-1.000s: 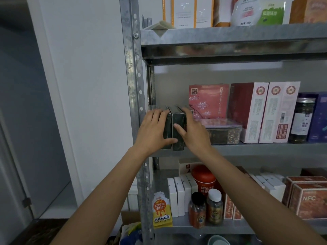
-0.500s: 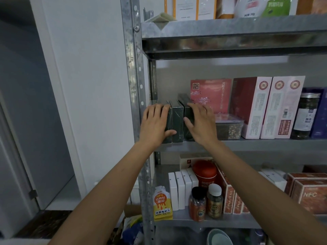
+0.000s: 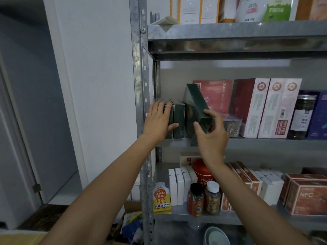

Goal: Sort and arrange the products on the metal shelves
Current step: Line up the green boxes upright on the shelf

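Note:
Dark green boxes stand at the left end of the middle metal shelf [image 3: 265, 143]. My left hand [image 3: 158, 121] lies flat against the leftmost upright green boxes [image 3: 179, 119], thumb across their front. My right hand [image 3: 211, 133] grips a third dark green box [image 3: 195, 103] at its lower front end. That box is tilted, its top leaning back to the left, raised above the others. Behind it stands a pink flowered box [image 3: 215, 92].
Right of the green boxes: a clear tub of dried bits [image 3: 231, 125], tall pink-and-white cartons [image 3: 254, 106], a dark jar [image 3: 302, 115]. The lower shelf holds white boxes [image 3: 178, 186], a red canister [image 3: 201, 172], two small bottles [image 3: 203, 200], an orange pouch [image 3: 161, 198]. A steel upright [image 3: 140, 85] borders the left.
My right hand has taken hold of the third green box, pulled it out and tipped it upward. My left hand stays pressed on the other boxes.

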The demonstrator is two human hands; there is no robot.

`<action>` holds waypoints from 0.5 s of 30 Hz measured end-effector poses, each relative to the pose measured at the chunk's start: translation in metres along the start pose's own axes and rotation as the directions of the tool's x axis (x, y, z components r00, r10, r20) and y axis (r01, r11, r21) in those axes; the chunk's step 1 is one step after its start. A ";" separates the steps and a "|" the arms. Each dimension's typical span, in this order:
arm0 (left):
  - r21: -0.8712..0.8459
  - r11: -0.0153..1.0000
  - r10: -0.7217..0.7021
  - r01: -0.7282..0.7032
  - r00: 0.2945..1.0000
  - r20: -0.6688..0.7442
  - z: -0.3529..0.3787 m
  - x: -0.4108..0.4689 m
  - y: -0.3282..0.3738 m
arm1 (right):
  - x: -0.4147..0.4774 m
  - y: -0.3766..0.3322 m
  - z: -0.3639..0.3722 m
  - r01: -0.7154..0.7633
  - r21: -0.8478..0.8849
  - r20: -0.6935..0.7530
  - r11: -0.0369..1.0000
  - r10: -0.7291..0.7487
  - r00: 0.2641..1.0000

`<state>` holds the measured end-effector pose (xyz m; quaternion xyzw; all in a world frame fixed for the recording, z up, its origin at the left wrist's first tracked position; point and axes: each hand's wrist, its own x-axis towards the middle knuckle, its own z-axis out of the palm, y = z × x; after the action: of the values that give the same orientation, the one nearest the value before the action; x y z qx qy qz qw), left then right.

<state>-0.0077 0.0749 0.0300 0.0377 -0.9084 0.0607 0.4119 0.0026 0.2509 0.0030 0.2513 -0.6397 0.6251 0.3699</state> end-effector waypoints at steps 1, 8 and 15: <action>-0.030 0.999 -0.011 0.011 1.000 0.015 -0.002 0.001 0.001 | -0.005 -0.005 -0.007 0.003 0.016 -0.008 1.000 -0.003 1.000; -0.386 0.919 -0.095 0.085 0.996 -0.006 -0.012 -0.018 0.020 | -0.031 -0.023 -0.057 -0.002 0.227 -0.112 0.974 0.028 0.993; -0.883 0.308 -0.170 0.355 0.934 0.316 -0.021 -0.064 0.060 | -0.023 0.002 -0.111 -0.196 0.434 -0.149 0.880 0.285 0.947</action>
<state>0.0430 0.1385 -0.0097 -0.0495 -0.7926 -0.5349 0.2883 0.0325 0.3569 -0.0222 0.1752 -0.4770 0.8101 0.2925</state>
